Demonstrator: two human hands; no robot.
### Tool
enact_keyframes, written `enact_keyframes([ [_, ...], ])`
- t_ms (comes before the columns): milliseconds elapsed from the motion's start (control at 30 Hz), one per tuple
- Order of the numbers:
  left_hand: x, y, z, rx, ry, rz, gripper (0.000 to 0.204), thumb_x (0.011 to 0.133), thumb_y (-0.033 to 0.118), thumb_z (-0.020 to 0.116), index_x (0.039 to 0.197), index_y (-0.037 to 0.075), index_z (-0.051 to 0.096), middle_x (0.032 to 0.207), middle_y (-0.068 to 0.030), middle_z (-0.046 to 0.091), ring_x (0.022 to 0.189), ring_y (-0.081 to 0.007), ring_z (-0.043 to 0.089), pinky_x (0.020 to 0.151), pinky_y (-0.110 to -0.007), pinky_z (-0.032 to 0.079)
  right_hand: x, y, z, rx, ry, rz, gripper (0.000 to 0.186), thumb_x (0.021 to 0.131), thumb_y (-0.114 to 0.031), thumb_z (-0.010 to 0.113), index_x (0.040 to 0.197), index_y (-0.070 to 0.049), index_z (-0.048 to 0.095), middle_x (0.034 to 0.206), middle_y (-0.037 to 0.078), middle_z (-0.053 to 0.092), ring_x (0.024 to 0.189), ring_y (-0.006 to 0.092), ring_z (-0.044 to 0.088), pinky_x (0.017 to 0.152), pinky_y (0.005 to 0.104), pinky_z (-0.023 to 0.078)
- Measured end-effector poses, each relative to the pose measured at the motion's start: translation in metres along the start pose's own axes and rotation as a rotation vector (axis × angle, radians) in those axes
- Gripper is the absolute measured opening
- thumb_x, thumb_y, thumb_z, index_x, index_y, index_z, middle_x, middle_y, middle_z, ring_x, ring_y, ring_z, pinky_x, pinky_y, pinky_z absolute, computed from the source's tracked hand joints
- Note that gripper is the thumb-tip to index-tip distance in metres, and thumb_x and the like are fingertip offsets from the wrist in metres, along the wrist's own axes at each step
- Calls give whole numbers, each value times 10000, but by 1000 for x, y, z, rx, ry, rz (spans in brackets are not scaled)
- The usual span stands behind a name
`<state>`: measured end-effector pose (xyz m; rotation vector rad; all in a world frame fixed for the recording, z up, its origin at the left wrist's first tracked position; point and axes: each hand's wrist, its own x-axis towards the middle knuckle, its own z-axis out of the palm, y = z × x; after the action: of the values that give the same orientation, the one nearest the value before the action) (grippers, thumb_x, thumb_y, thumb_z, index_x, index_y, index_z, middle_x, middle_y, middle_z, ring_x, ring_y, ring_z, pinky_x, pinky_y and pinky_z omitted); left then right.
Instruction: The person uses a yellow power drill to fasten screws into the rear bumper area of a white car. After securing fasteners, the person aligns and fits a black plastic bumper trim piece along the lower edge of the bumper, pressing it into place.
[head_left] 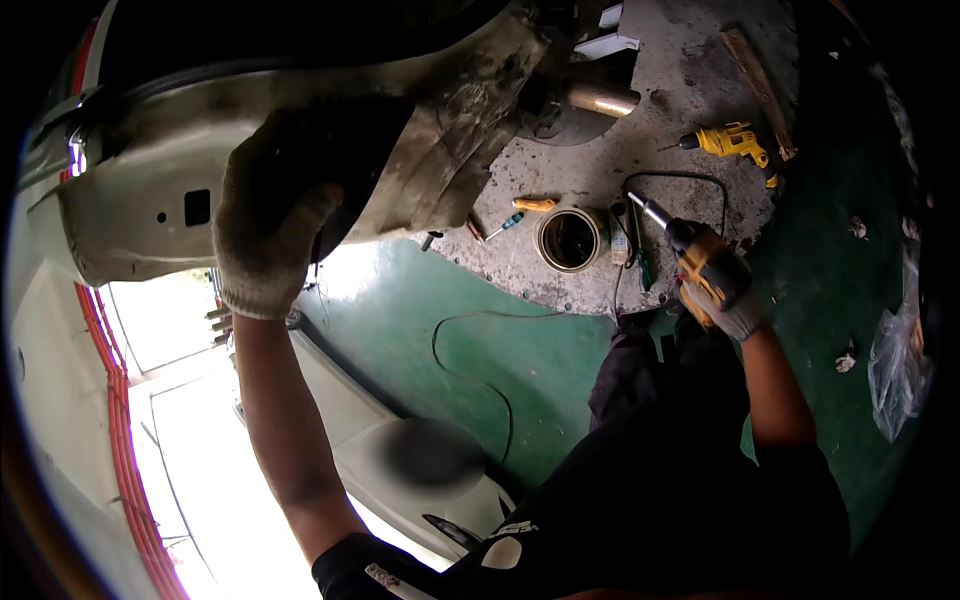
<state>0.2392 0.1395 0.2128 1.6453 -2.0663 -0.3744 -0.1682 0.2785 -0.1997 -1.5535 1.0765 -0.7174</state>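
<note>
My left hand [265, 235], in a pale knit glove, is raised against a dirty, light-coloured car body panel [140, 215]. Its thumb and fingers curl around a dark part [345, 165] whose kind I cannot make out; the fingertips are lost in shadow. In my gloved right hand [728, 305] is a yellow and black cordless impact driver [715, 262], held by its grip. A long silver socket bit [652, 210] on its nose points up and left, over the worktable's near edge, clear of the panel.
On the stained round worktable [660, 130] lie a yellow drill [728, 143], an open can [570, 240], a teal screwdriver [505, 226], an orange-handled tool [534, 204] and a wooden strip [758, 90]. A black cable [470, 317] trails over the green floor. Clear plastic [893, 370] lies at right.
</note>
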Motion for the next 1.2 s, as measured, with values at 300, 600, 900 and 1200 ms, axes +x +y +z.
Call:
enact_keyframes([
  [300, 3, 46, -39, 158, 267, 351, 1088, 907, 935, 340, 1597, 105, 480, 1562, -209, 554, 1491, -370, 492, 1199, -533, 432, 56, 171, 51, 855, 188, 220, 381, 1064, -182, 594, 1407, -25, 545, 1334, 130, 659, 1200, 245, 655, 1049, 373, 575],
  [600, 89, 9, 23, -446, -32, 431, 936, 981, 664, 484, 1597, -35, 395, 1609, -251, 476, 1499, -363, 461, 1258, -475, 333, 61, 140, 68, -9, 291, 160, 454, 908, -131, 779, 1321, -15, 631, 1211, 139, 738, 1090, 254, 718, 972, 367, 592],
  [900, 88, 32, 25, -167, -89, 230, 1158, 873, 942, 448, 1596, 38, 460, 1624, -222, 482, 1515, -405, 449, 1256, -546, 365, 69, 180, 86, 56, 333, 248, 433, 943, -232, 767, 1299, -17, 649, 1239, 159, 732, 1154, 257, 704, 1012, 377, 571],
  [1200, 103, 60, -19, -205, -3, 459, 1101, 903, 912, 448, 1562, 32, 503, 1544, -228, 564, 1462, -421, 505, 1208, -570, 396, 97, 211, 84, 1946, 645, 431, 437, 1103, -222, 573, 1482, -4, 560, 1435, 236, 600, 1281, 396, 611, 1135, 521, 516],
])
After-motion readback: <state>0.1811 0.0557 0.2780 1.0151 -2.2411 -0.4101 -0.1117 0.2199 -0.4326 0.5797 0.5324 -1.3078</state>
